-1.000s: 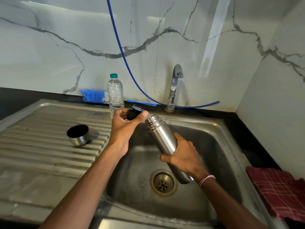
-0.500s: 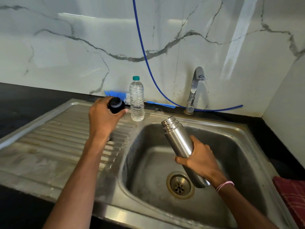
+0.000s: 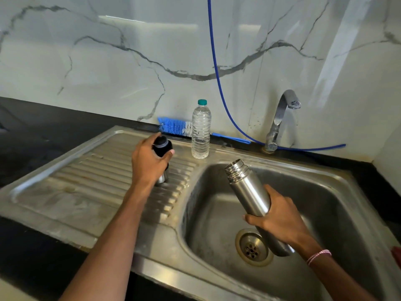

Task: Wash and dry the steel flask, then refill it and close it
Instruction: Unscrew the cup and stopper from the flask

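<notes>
The right hand (image 3: 282, 222) is gripping the open cylindrical steel flask (image 3: 249, 192) low on its body, tilting it over the steel sink basin (image 3: 217, 213) with its mouth up and leftward, below and left of the curved chrome tap (image 3: 280, 118). The left hand (image 3: 147, 164) is clasping the round black stopper (image 3: 162, 145) over the ribbed draining surface (image 3: 86, 181), above a small steel cup (image 3: 162, 178). A clear plastic water bottle (image 3: 201, 131) is standing just beside it.

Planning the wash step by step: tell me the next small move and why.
Probably set the black stopper down on the drainboard beside the steel cup. The left hand holds it over that cup, while the right hand holds the open flask tilted over the sink, so a free left hand could reach the tap.
</notes>
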